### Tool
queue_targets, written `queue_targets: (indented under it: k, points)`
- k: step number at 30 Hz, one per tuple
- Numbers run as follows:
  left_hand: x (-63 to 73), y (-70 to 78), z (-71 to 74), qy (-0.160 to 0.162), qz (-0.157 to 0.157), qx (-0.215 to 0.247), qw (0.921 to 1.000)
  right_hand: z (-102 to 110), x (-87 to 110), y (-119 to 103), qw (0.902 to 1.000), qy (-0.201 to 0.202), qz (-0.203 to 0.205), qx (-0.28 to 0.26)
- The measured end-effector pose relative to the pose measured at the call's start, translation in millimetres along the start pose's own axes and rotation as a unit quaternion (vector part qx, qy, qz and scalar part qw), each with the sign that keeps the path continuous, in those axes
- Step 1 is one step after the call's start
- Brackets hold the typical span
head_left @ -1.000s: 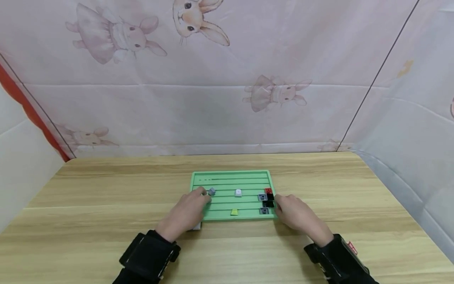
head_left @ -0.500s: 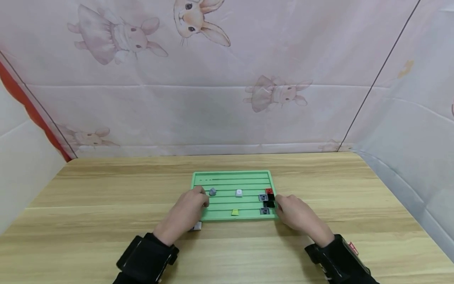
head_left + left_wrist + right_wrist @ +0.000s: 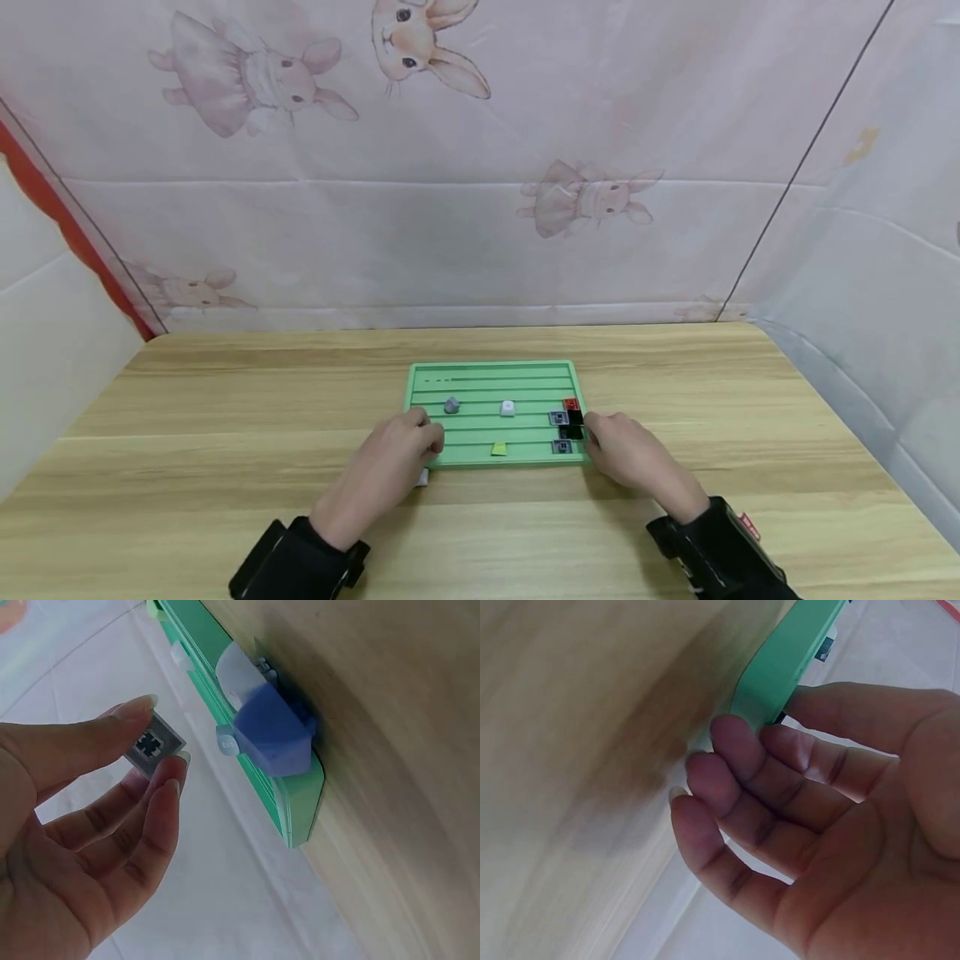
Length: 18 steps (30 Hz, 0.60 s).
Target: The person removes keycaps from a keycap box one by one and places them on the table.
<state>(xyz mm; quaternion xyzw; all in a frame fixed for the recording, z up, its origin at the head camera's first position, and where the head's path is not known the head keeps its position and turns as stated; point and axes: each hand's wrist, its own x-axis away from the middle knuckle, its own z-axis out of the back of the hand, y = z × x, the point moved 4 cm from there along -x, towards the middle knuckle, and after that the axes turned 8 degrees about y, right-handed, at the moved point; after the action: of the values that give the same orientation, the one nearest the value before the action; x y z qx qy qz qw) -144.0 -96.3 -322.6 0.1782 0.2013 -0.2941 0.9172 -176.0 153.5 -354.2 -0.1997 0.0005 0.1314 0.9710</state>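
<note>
My left hand (image 3: 393,458) is over the left end of a green ridged tray (image 3: 465,436). Between its thumb and fingertips it pinches a small grey keycap (image 3: 156,745), the cross-shaped socket facing the wrist camera. At the tray's right edge my right hand (image 3: 626,450) has its fingers curled, thumb and index finger gripping the tray's end (image 3: 769,682). Right beside them lie black keycaps (image 3: 572,432), partly covered by that hand. A grey-blue keycap (image 3: 452,405), a white keycap (image 3: 507,408) and a yellow-green keycap (image 3: 498,449) sit on the tray.
Dark-rimmed grey keycaps (image 3: 562,447) and a red keycap (image 3: 571,403) stand near the tray's right end. By its front left corner, a blue keycap (image 3: 274,735) and a whitish one (image 3: 244,675) lie on the wooden table (image 3: 247,417). A patterned cloth (image 3: 420,250) hangs behind.
My left hand has drawn back toward me and slightly left, away from the grey-blue keycap on the tray. The right hand keeps its place at the tray's right end.
</note>
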Motion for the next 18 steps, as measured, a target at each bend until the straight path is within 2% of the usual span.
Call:
queue_targets:
  k: [11, 18]
  points:
    - [9.1, 4.7, 2.2, -0.027, 0.02, 0.01, 0.9994, 0.5, -0.6, 0.1, 0.9999, 0.008, 0.008, 0.007]
    - [9.8, 7.4, 3.4, -0.029, 0.028, 0.015, 0.9991, 0.8, 0.0, -0.2, 0.9997, 0.015, 0.017, 0.008]
